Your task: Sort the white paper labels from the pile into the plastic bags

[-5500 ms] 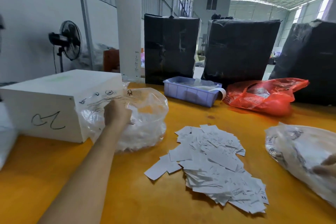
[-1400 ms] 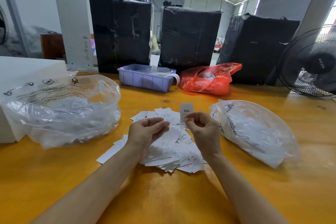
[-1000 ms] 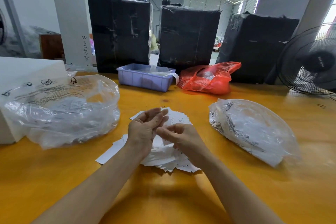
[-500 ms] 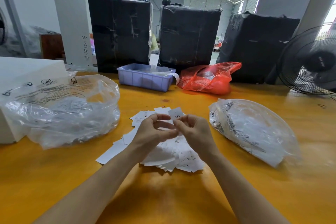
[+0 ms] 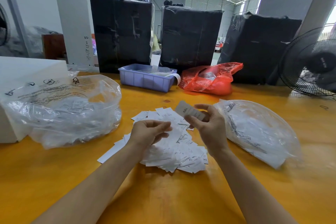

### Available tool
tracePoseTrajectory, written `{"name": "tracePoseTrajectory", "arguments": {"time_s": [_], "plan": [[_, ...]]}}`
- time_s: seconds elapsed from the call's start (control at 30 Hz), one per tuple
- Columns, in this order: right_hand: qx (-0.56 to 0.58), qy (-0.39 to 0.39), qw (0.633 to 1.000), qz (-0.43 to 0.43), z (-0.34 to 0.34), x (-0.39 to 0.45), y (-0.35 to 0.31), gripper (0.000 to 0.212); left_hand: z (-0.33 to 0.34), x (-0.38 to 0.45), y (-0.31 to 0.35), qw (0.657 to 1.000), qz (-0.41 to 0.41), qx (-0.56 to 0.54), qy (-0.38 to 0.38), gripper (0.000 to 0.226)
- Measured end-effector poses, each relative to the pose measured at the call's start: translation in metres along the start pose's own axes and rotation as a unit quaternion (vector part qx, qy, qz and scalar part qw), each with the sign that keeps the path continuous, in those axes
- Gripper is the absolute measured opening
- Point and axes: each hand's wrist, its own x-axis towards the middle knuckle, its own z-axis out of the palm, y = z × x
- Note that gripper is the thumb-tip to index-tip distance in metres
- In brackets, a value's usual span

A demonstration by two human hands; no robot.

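A pile of white paper labels (image 5: 174, 149) lies on the yellow table (image 5: 163, 196) in front of me. My right hand (image 5: 207, 127) pinches one white label (image 5: 189, 111) and holds it tilted above the pile's far right edge. Over the pile's left part, my left hand (image 5: 149, 132) hovers palm up with loosely curled fingers; a label may lie against its fingertips, but I cannot tell. A clear plastic bag (image 5: 61, 109) with labels inside sits at the left. A second clear plastic bag (image 5: 254, 131) lies at the right.
A white box (image 5: 23, 72) stands behind the left bag. A lilac plastic bin (image 5: 145, 80) and a red plastic bag (image 5: 209, 80) sit at the table's far side before three black wrapped bales (image 5: 189, 38). A black fan (image 5: 312, 63) stands at the far right.
My hands have drawn apart. The right hand has carried the label up and to the right, tilting it; the left hand has dropped lower with its palm turned up.
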Motion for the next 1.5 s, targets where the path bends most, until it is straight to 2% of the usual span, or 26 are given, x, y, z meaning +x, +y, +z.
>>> {"name": "tracePoseTrajectory", "arguments": {"time_s": [0.1, 0.33, 0.53, 0.83, 1.5], "plan": [[0.028, -0.018, 0.999, 0.005, 0.0025, -0.0004, 0.0015, 0.007, 0.0007, 0.0004, 0.0012, 1.0, -0.008, -0.015, 0.0, 0.012], [0.023, -0.001, 0.998, -0.054, 0.0047, -0.0005, 0.0006, 0.009, -0.0006, 0.0014, -0.0007, 1.0, -0.005, -0.009, -0.011, 0.007], [0.006, 0.007, 0.998, -0.067, 0.0033, 0.0007, 0.0022, 0.01, -0.0006, -0.0011, 0.0012, 0.999, -0.011, -0.013, -0.039, 0.005], [-0.032, 0.008, 0.996, -0.078, 0.0032, -0.0005, 0.0024, 0.015, -0.0007, -0.0045, 0.0053, 0.996, -0.043, -0.028, -0.076, 0.027], [-0.043, 0.007, 0.997, -0.068, 0.0035, -0.0012, 0.0027, 0.015, -0.001, -0.0052, 0.0076, 0.995, -0.056, -0.039, -0.066, 0.033]]}}
